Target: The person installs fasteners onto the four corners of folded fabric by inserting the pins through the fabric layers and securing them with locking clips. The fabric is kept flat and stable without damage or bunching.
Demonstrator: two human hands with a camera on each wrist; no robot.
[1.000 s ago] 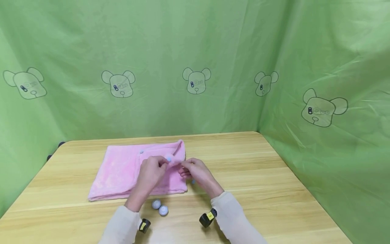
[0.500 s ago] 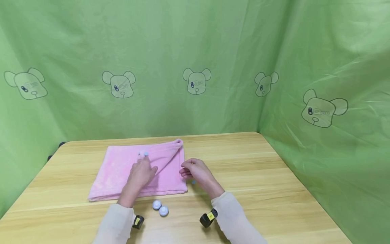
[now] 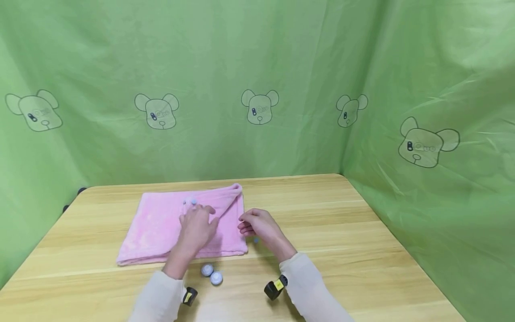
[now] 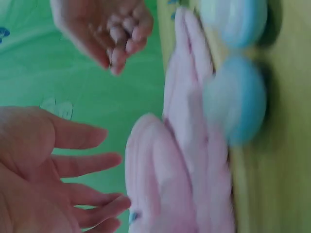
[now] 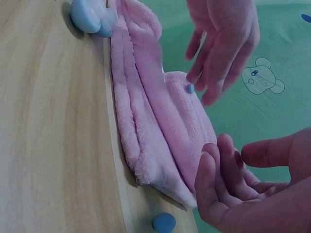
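Note:
A pink plush cloth (image 3: pixel 153 223) lies folded on the table, its far right corner turned over in a loose fold. On it are two small blue round pieces, the larger blue piece (image 3: pixel 194 202) beside a smaller blue dot (image 3: pixel 184 202). My left hand (image 3: pixel 197 228) is over the middle of the cloth with fingers spread; nothing shows in it. By the cloth's right edge is my right hand (image 3: pixel 259 228), its fingers loosely bent and thumb near the index finger. No held thing is visible there. A blue disc (image 5: pixel 164 222) lies on the table below the right hand.
Two round pale blue-and-white objects, a left one (image 3: pixel 207 270) and a right one (image 3: pixel 216 278), sit side by side in front of the cloth on the wooden table (image 3: pixel 342 250). Green curtains (image 3: pixel 209 147) printed with bear heads hang behind and at the sides.
My left hand moved left from the cloth's folded part, where both hands were close, to the blue pieces, then drew back slightly to the right. The right hand has barely moved.

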